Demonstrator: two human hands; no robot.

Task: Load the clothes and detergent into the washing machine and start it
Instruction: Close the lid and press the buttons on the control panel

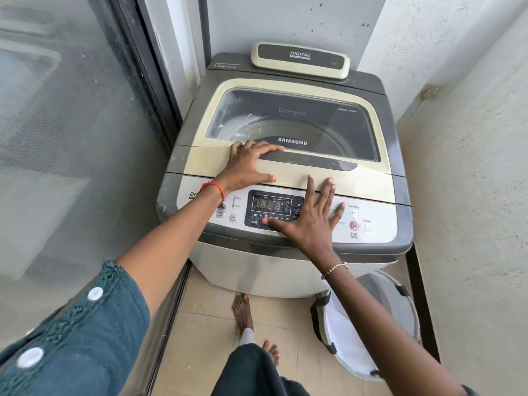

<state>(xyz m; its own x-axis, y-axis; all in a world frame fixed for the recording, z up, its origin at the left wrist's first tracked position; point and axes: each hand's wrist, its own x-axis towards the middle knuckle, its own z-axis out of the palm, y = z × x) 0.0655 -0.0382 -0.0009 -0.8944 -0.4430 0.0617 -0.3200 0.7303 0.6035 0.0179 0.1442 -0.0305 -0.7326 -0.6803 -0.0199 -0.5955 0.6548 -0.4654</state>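
on the washing machine [285, 167] lid [328, 178], left hand [247, 167] and right hand [311, 221] lie flat, fingers spread

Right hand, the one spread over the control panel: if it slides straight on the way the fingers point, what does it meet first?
The right hand points up across the washer; its fingers already reach the closed lid, so the lid's front edge comes first, probably.

Both hands flat, fingers spread — left hand [246, 167] forward, right hand [310, 217] nearer.
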